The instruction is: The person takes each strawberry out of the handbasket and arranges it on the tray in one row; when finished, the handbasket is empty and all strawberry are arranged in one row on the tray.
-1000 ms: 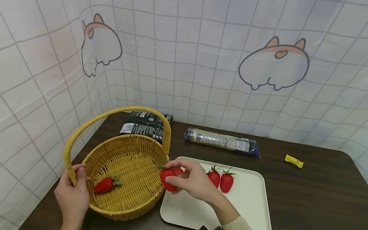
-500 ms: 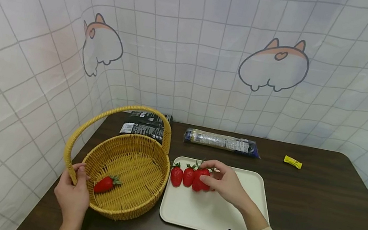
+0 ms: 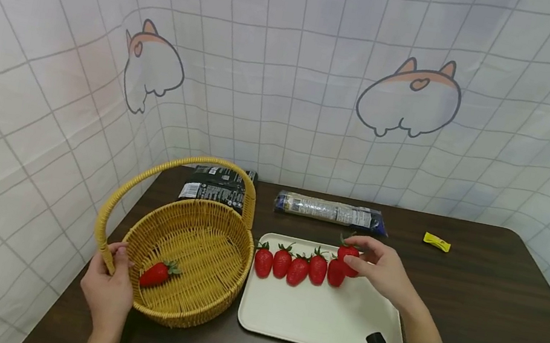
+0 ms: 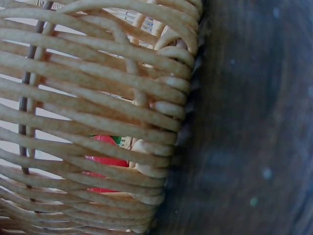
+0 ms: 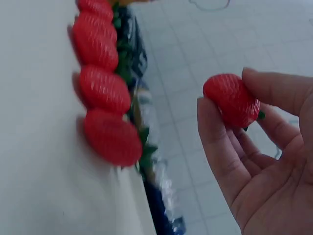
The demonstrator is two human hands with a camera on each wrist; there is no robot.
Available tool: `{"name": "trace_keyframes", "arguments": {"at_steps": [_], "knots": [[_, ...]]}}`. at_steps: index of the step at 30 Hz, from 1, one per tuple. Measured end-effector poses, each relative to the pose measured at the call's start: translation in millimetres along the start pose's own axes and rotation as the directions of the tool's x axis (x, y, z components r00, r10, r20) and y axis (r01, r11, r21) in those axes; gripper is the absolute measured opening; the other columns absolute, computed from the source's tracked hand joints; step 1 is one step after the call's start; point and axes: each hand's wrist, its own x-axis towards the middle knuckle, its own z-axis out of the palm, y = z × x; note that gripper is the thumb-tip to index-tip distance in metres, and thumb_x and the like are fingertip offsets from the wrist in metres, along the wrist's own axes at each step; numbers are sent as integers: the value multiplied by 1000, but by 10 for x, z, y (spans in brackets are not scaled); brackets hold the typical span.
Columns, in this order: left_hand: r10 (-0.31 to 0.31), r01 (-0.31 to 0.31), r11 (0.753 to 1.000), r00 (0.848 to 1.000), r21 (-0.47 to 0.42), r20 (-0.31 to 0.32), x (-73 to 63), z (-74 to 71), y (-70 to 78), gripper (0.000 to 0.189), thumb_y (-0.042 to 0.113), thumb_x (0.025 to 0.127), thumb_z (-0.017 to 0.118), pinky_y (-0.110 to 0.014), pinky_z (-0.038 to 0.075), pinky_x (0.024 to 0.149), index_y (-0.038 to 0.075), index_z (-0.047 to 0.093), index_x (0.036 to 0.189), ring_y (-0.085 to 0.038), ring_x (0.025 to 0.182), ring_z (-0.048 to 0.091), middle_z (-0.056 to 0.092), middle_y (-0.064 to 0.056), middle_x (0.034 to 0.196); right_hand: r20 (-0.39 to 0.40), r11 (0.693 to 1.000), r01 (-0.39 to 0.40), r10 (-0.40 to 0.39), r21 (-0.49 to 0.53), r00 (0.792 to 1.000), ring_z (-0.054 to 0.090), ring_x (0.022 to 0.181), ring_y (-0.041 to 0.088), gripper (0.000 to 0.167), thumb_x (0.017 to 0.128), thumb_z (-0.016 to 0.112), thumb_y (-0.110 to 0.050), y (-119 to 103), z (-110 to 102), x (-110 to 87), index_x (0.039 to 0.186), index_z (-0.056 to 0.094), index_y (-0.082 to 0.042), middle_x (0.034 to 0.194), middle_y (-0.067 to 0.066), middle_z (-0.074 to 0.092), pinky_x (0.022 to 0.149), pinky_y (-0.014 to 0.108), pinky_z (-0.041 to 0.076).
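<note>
Between thumb and fingertips, my right hand [image 3: 389,274] pinches a red strawberry [image 5: 231,100] with green leaves. In the head view it is at the right end of a row of several strawberries [image 3: 298,270] on the cream tray [image 3: 303,324]; the right wrist view shows it apart from that row. My left hand [image 3: 109,295] grips the yellow wicker basket [image 3: 206,312] at the left foot of its handle. Inside the basket, near that hand, lies one strawberry [image 3: 156,274]. The left wrist view shows the woven wall [image 4: 98,107] with red behind it, and no hand.
Behind the basket sits a black packet [image 3: 219,187]. A long clear-and-blue wrapped package [image 3: 331,212] lies behind the tray. Farther right is a small yellow wrapped piece [image 3: 436,242] on the dark wooden table [image 3: 492,320]. A gridded curtain [image 3: 286,106] hangs along the back.
My right hand has moved right with its strawberry, from beside the basket rim, over the row, to the row's right end. My left hand stays on the basket.
</note>
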Motion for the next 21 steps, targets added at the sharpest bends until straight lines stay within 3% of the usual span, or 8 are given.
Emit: {"name": "trace_keyframes", "arguments": {"at_steps": [6, 12, 19, 21], "knots": [[-1, 1, 1000, 1000, 3, -5, 2, -4, -9, 21, 18, 99, 59, -15, 40, 59, 1, 69, 105, 4, 65, 55, 63, -19, 80, -45, 994, -70, 66, -89, 997, 66, 82, 23, 36, 92, 68, -16, 194, -92, 19, 126, 60, -5, 112, 20, 64, 71, 41, 57], [16, -16, 1000, 1000, -1, -3, 1, -3, -13, 20, 17, 99, 59, -15, 40, 59, 0, 69, 104, 5, 65, 55, 63, -18, 79, -63, 969, -211, 204, -129, 977, 61, 94, 27, 40, 93, 67, -17, 334, -152, 14, 129, 58, -3, 121, 22, 59, 72, 35, 57], [20, -20, 1000, 1000, 1, -3, 2, -2, 3, 19, 16, 98, 60, -15, 39, 57, 1, 69, 103, 3, 64, 56, 61, 7, 72, -7, 941, -316, 318, -125, 948, 57, 99, 30, 47, 93, 68, -20, 450, -184, -1, 133, 54, 0, 121, 24, 54, 74, 36, 57], [16, -16, 1000, 1000, -1, -4, 1, -2, 7, 19, 16, 98, 60, -15, 40, 57, 1, 69, 103, 2, 64, 56, 61, 6, 72, 1, 936, -334, 336, -115, 942, 58, 97, 29, 47, 92, 69, -20, 464, -170, 5, 132, 54, 0, 121, 23, 54, 73, 36, 58]]}}
